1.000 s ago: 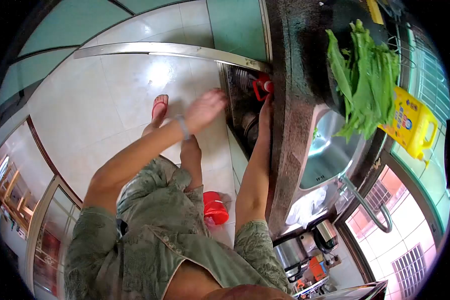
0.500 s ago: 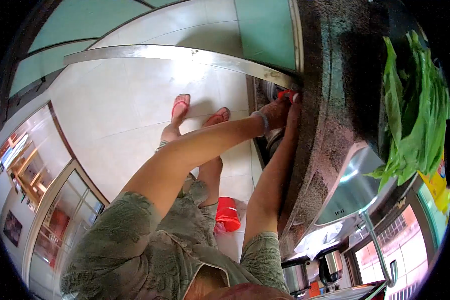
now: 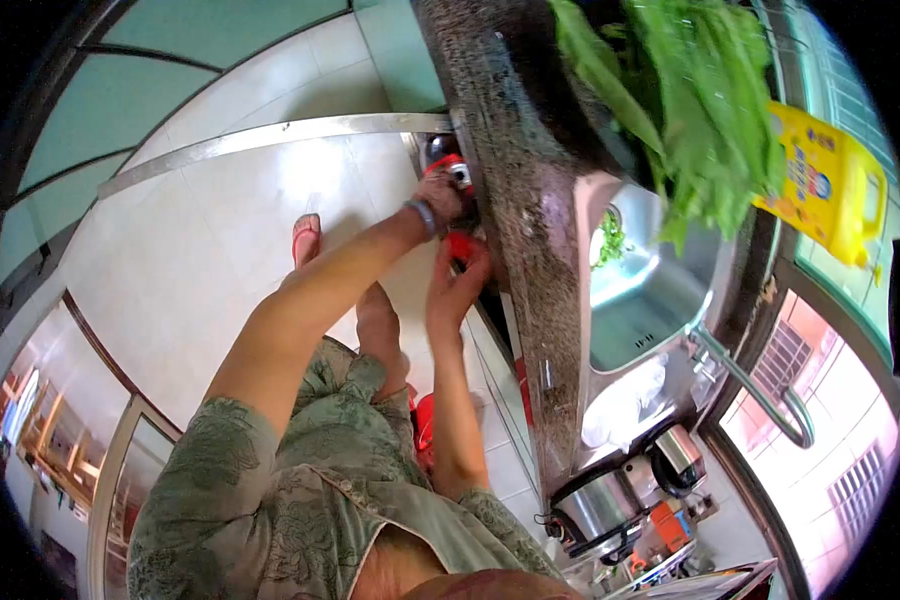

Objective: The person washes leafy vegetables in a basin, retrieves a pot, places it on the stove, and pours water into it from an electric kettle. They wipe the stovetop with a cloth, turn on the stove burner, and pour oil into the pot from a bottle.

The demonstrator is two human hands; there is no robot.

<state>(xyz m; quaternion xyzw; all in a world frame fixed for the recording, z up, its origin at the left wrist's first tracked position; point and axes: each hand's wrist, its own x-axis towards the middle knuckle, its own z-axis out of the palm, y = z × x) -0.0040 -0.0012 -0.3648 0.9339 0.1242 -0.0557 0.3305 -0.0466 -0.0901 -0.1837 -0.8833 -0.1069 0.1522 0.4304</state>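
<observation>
My left hand (image 3: 440, 195), with a bracelet at the wrist, is closed at the counter's front edge on a red object (image 3: 452, 168) with a pale round part. The object's kind is not clear. Just below it, my right hand (image 3: 460, 285) has its fingers curled round a second red piece (image 3: 462, 247), cap-like in shape and partly covered by the fingers. Both hands are beside an open space under the counter (image 3: 530, 250), where dark shapes show and most of the inside is hidden.
On the counter lie long green leafy vegetables (image 3: 710, 110), beside a steel sink (image 3: 635, 335) with a tap (image 3: 755, 385). A yellow jug (image 3: 820, 185) stands behind. A steel pot (image 3: 600, 510) and a kettle (image 3: 678, 455) sit nearer me. A red bucket (image 3: 425, 430) is on the floor.
My view has swung right, bringing more of the sink into sight. My hands, close together under the counter edge before, are now further out and apart, each with something red.
</observation>
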